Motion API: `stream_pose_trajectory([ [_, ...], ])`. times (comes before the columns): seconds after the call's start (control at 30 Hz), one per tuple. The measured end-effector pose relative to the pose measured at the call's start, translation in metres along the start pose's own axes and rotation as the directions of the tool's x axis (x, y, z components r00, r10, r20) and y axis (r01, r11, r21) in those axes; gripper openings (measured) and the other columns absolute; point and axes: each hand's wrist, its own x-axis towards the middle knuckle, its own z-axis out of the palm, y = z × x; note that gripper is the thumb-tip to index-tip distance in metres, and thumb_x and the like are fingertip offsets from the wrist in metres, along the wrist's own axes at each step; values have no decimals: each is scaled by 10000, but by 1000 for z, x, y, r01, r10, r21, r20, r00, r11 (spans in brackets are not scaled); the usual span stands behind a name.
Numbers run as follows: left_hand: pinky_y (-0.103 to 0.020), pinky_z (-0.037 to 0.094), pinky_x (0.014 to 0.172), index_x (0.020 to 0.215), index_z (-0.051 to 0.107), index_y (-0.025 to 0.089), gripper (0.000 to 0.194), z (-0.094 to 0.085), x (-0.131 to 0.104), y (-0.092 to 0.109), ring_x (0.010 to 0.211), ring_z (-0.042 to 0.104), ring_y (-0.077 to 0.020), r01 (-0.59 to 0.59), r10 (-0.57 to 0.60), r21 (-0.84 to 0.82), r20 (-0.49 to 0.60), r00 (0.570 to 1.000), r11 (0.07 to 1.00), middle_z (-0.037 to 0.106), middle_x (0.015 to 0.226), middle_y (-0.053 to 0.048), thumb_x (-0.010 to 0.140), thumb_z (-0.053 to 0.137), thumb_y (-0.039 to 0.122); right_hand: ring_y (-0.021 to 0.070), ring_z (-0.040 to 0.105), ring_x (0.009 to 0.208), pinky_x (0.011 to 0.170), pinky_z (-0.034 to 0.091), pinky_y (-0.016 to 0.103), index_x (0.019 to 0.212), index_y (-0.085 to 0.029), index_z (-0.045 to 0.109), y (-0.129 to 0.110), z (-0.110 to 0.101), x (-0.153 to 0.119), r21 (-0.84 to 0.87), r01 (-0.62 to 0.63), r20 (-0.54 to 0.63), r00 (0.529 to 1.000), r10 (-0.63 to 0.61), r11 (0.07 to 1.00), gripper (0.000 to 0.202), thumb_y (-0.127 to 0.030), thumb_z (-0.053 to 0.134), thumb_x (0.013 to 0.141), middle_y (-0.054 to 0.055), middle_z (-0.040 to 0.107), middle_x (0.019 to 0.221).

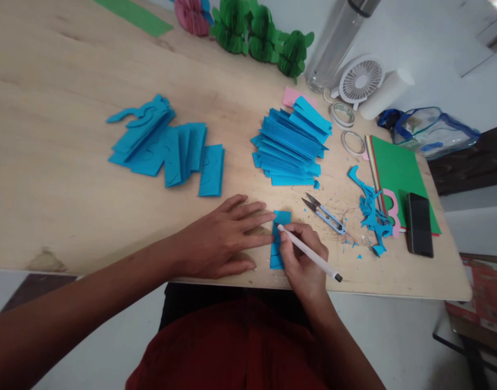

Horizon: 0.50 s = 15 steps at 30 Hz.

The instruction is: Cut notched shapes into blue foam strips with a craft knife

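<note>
Now, pen on blue paper.
Right hand grasps it; left hand, fingers spread (perhaps barely touching), could let paper slip.

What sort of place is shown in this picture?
Probably an indoor craft workspace: the wooden table holds a pile of blue papers, small snips and cut blue scraps.

Phone overlapping green paper; fan near bottle.
</note>
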Motion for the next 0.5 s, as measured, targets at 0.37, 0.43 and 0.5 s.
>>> stream_pose_trajectory([
  [0.37,-497,246,1164,1365,543,311,500,0,0,0,1379,400,-315,-3,3,-4,-9,1000,1000,503,1483,-72,893,619,457,177,657,725,717,504,333,874,-228,649,1,-2,0,-3,4,11,1000,-4,1000,101,-255,557,907,18,716,776],
  [0.43,-494,249,1163,1365,544,305,499,0,0,0,1378,403,-312,3,-3,-6,-5,1000,1000,501,1487,-76,895,618,455,175,657,730,722,502,331,873,-228,649,0,0,2,-1,11,20,1000,-11,1000,102,-253,558,911,17,716,781],
  [0.5,-493,253,1163,1364,547,298,497,0,0,0,1377,407,-310,3,-3,-7,-2,1000,1000,500,1490,-80,897,617,452,178,658,745,728,500,333,876,-227,650,0,1,3,2,14,27,1000,-14,1000,104,-253,557,914,18,718,792],
])
